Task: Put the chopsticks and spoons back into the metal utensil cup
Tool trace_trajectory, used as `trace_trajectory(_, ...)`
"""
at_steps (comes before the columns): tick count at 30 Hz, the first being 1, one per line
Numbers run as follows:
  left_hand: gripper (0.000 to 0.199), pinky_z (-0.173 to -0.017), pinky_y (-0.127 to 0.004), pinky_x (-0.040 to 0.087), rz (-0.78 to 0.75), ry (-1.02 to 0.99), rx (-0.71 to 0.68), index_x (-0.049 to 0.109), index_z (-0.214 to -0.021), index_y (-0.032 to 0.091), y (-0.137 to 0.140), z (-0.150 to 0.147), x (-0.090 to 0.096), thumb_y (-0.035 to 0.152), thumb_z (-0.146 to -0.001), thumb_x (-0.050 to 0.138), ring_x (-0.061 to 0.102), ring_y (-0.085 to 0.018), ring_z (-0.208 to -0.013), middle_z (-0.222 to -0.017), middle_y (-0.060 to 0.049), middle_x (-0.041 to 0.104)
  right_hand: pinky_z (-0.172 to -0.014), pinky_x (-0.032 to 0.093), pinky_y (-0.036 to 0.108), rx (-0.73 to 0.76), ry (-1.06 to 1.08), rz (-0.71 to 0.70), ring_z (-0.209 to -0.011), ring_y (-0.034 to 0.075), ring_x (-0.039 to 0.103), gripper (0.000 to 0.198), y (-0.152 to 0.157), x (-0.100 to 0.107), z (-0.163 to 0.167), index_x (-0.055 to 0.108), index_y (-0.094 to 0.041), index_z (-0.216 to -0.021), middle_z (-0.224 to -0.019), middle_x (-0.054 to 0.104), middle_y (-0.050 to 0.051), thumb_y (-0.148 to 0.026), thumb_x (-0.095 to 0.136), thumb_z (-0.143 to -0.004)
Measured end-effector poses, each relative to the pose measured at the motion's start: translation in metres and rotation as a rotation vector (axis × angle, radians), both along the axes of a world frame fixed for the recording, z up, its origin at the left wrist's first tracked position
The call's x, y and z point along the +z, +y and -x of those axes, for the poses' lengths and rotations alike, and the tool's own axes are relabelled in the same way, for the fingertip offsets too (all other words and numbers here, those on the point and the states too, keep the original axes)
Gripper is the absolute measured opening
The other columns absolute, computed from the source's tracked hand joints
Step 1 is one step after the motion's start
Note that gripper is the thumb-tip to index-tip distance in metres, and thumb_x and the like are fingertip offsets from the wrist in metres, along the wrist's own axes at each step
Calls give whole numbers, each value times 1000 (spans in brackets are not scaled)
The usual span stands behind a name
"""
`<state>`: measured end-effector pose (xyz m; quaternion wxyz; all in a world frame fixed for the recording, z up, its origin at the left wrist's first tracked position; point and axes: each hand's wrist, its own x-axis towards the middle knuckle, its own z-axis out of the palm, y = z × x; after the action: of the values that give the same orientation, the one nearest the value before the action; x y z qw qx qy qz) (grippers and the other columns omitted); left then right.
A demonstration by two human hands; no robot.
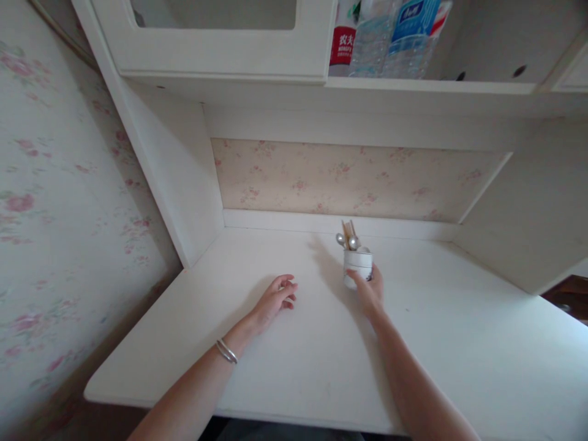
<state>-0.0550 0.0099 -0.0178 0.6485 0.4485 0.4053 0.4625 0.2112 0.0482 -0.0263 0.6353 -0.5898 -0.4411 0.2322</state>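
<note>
A white cup (pixel 358 260) stands close to upright toward the back of the bench (pixel 316 380), right of the middle. Metal spoons (pixel 353 243) and thin wooden sticks (pixel 347 230), probably chopsticks, poke up above its rim. The right hand (pixel 370 294) grips the cup low down: the thumb lies across the near face, and the other fingers close around the right side. Whether the base touches the bench or hangs just above it, I cannot tell.

The step in hand looks to be holding or handling the cup with the right hand alone. The left hand (pixel 274 299) is well apart, to the left and low over the bench, its fingers loosely curled with gaps between them, around nothing. Two silvery bangles (pixel 226 351) circle that wrist.

Any move of the cup calls for a firm grip and a level carry, since the load above the rim seems loose and could rattle or tip. Setting it down would call for a flat base before the fingers part.

Behind the cup runs a flowered panel (pixel 358 177); above, plastic bottles (pixel 374 46) stand on a shelf (pixel 432 87).
</note>
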Motion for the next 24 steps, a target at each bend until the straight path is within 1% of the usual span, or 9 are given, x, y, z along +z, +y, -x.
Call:
trace_trajectory(2, 48, -76, -28, 50, 64, -168, 47, 54, -119, 23, 2, 0, 1, 36, -77, 72, 60, -16, -93, -115, -7, 54, -68, 46, 31, 151, 14, 58, -82, 24, 61, 57, -7, 1, 24, 62, -17, -114, -94, 68, 6, -40, 74, -64)
trace_trajectory(4, 49, -83, -31, 50, 134, -289, 102, 53, -119, 24, 4, 1, 2, 35, -76, 74, 59, -18, -100, -121, -7, 54, -68, 47, 31, 319, 28, 100, -82, 24, 62, 53, -14, 1, 45, 62, -19, -115, -94, 69, 5, -40, 73, -67)
trace_trajectory(6, 45, -87, -32, 49, 177, -361, 137, 55, -115, 24, 7, 2, 4, 35, -76, 75, 59, -19, -104, -122, -6, 56, -69, 48, 32, 468, 24, 121, -83, 24, 62, 52, -20, -1, 63, 62, -20, -117, -95, 70, 5, -39, 73, -69)
trace_trajectory(8, 38, -87, -31, 47, 167, -401, 108, 59, -111, 22, 8, 3, 5, 35, -78, 73, 58, -19, -104, -119, -6, 59, -70, 50, 33, 565, -5, 125, -86, 24, 63, 58, -26, -4, 75, 59, -20, -121, -99, 70, 6, -38, 74, -68)
trace_trajectory(10, 34, -85, -30, 46, 124, -425, 44, 62, -109, 20, 8, 3, 5, 35, -80, 71, 59, -18, -100, -115, -6, 63, -75, 52, 37, 576, -94, 95, -90, 26, 63, 68, -30, -6, 84, 56, -20, -125, -105, 68, 7, -37, 78, -63)
trace_trajectory(13, 32, -78, -27, 46, 106, -444, 25, 64, -108, 19, 8, 2, 2, 32, -79, 72, 60, -16, -89, -104, -5, 67, -87, 52, 42, 507, -345, -44, -100, 28, 62, 75, -36, -8, 93, 53, -21, -127, -116, 64, 9, -34, 81, -58)
trace_trajectory(18, 32, -75, -27, 46, 100, -499, 82, 66, -100, 16, 11, 0, -1, 25, -72, 78, 61, -15, -82, -94, -4, 69, -99, 47, 43, 495, -705, -306, -115, 28, 55, 68, -41, -5, 96, 51, -24, -132, -127, 56, 11, -22, 73, -67)
trace_trajectory(21, 30, -74, -27, 46, 82, -477, 96, 68, -92, 14, 13, 0, -4, 21, -67, 81, 62, -15, -78, -90, -5, 70, -101, 46, 45, 488, -811, -385, -119, 29, 52, 69, -42, -4, 94, 48, -24, -135, -130, 55, 12, -18, 70, -70)
trace_trajectory(24, 26, -71, -25, 47, 93, -424, 122, 68, -89, 13, 15, 1, -8, 17, -66, 80, 62, -15, -76, -88, -5, 70, -102, 46, 46, 482, -866, -423, -121, 29, 51, 68, -41, -4, 91, 48, -24, -136, -131, 55, 11, -16, 68, -71)
